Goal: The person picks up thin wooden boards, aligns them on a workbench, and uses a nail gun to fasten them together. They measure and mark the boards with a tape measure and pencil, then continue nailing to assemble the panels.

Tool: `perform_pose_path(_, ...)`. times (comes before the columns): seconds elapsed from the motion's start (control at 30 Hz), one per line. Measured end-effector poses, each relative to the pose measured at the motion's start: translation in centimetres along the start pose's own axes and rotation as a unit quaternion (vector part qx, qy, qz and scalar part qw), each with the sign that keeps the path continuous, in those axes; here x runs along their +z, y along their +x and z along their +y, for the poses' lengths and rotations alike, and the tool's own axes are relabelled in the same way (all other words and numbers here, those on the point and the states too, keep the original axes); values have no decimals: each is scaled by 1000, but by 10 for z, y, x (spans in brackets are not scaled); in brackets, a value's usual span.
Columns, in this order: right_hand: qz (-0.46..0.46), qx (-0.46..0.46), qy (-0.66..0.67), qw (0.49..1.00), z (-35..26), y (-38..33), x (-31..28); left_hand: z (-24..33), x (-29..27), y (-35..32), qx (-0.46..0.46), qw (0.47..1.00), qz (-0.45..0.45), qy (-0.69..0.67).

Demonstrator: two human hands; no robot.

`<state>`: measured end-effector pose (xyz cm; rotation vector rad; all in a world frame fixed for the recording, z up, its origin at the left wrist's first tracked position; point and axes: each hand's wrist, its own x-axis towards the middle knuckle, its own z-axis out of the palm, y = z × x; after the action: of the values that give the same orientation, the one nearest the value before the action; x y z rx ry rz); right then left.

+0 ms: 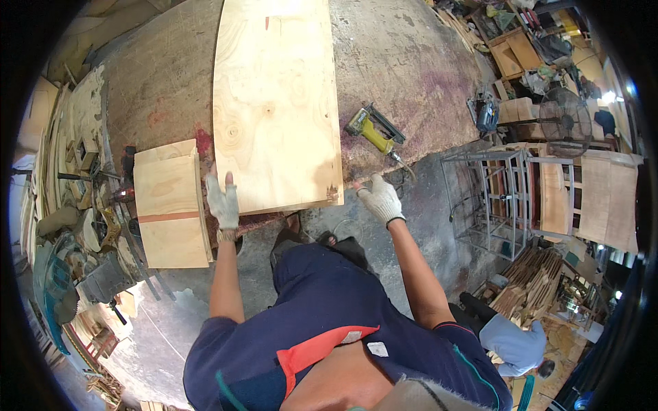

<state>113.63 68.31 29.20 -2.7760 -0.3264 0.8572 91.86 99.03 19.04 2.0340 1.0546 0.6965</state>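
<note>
A long light plywood panel (274, 109) lies lengthwise on the worn work table in front of me, its near end at the table's edge. My left hand (223, 202), in a whitish knit glove, is beside the panel's near left corner, fingers stretched forward. Between that hand and the left side sits a stack of smaller plywood boards (171, 205) with a reddish stripe across the top one. My right hand (381, 201), gloved too, is just right of the panel's near right corner, fingers apart and holding nothing. Beyond it rests a yellow-green nail gun (373, 132).
The stained table (404, 61) spreads out around the panel. To the right stand a grey metal frame (490, 198) and a fan (565, 116). Another person (510, 342) bends low at the lower right, near wood strips (534, 281). Tools, including a teal saw (58, 288), crowd the left.
</note>
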Motion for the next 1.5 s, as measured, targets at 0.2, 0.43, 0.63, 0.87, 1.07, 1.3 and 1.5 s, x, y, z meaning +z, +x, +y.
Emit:
perform_pose_path(0.2,93,-48,-29,994,13,41,2,-14,1,-61,-31,993,53,99)
perform_pose_path(0.43,206,-184,-103,956,43,152,19,-59,27,11,-180,973,0,146)
perform_pose_path(0.63,236,-307,-92,918,110,202,3,-67,48,32,-236,938,23,252)
perform_pose_path(0.87,254,-196,-127,939,222,265,-77,-47,53,19,-272,922,12,275)
perform_pose_path(1.07,337,-167,-55,925,233,246,-87,-2,77,-14,-213,901,26,377)
perform_pose_path(1.3,-1,-263,91,960,121,114,24,-17,70,-6,-172,920,58,347)
perform_pose_path(1.5,-130,-197,117,965,54,79,64,-25,77,-2,-220,916,60,331)
